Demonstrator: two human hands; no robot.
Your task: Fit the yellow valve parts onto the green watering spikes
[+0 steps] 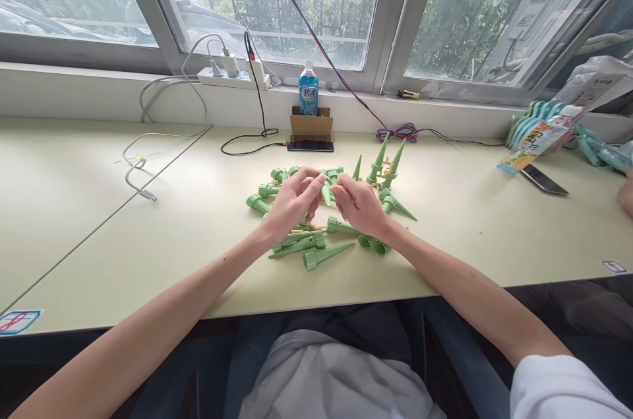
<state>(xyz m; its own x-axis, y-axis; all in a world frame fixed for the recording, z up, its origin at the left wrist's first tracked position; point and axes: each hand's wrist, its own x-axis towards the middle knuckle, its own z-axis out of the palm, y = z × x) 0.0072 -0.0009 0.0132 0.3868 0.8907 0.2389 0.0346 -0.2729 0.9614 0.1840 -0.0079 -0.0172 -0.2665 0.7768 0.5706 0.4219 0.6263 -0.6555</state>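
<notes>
My left hand (293, 202) is closed around a green plastic watering spike (326, 193), its tip pointing down toward me. My right hand (360, 206) is closed in a pinch just beside that spike; whatever lies between its fingers is hidden. Below and around both hands lie several more green spikes with ribbed caps, among them a loose spike (326, 255) at the front and another spike (395, 203) to the right. Two spikes with yellow valve pieces, one of them a tall spike (378, 160), stand upright behind my right hand.
Behind the pile, a phone (310, 146) lies before a small cardboard box (311, 123) and a blue-labelled bottle (309, 90). A white cable (143, 191) trails at left. At right are a drink bottle (537, 142), a second phone (544, 180) and another person's hand (627, 194).
</notes>
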